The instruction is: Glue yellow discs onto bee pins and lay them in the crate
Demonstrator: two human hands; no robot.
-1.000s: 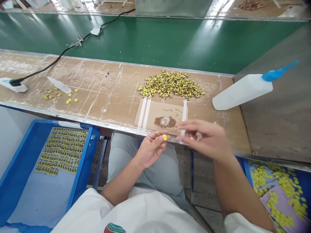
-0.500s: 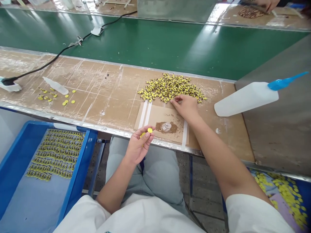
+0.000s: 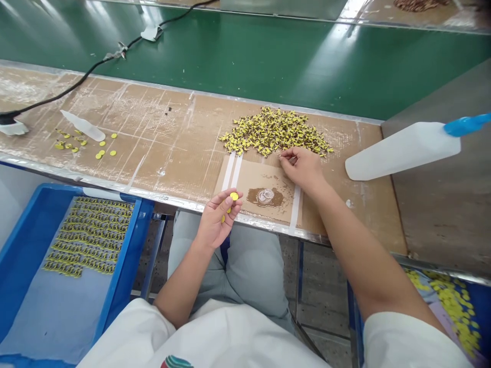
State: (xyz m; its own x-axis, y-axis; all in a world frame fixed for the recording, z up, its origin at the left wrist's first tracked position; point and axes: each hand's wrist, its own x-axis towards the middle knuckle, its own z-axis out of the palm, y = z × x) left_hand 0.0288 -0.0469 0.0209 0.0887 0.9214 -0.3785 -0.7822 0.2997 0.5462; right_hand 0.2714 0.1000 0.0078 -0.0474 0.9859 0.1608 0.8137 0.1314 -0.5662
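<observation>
My left hand (image 3: 217, 220) is closed near the table's front edge, with a small yellow disc (image 3: 233, 196) pinched between thumb and finger. More yellow discs show lower, against its curled fingers. At the near edge of a heap of small yellow-and-dark-brown pieces (image 3: 276, 130), my right hand (image 3: 303, 166) has thumb and fingertips pressed together; what they pinch is too small to make out. Between the hands, a puddle of clear, wet-looking glue-like stuff (image 3: 266, 196) lies on a taped cardboard sheet (image 3: 255, 174).
A white bottle with a blue nozzle (image 3: 402, 151) leans at the right. Left on the table are a white pointed tube (image 3: 83, 127), loose yellow discs (image 3: 112, 153) and a black cable (image 3: 76, 84). A blue tray (image 3: 132, 225) holds rows of yellow-brown pieces. Yellow discs (image 3: 456, 301) lie lower right.
The view has shifted slightly. My right hand has drawn a little away from the heap, fingertips still together. My left hand keeps its yellow discs. Another person's hand at top right has left view.
</observation>
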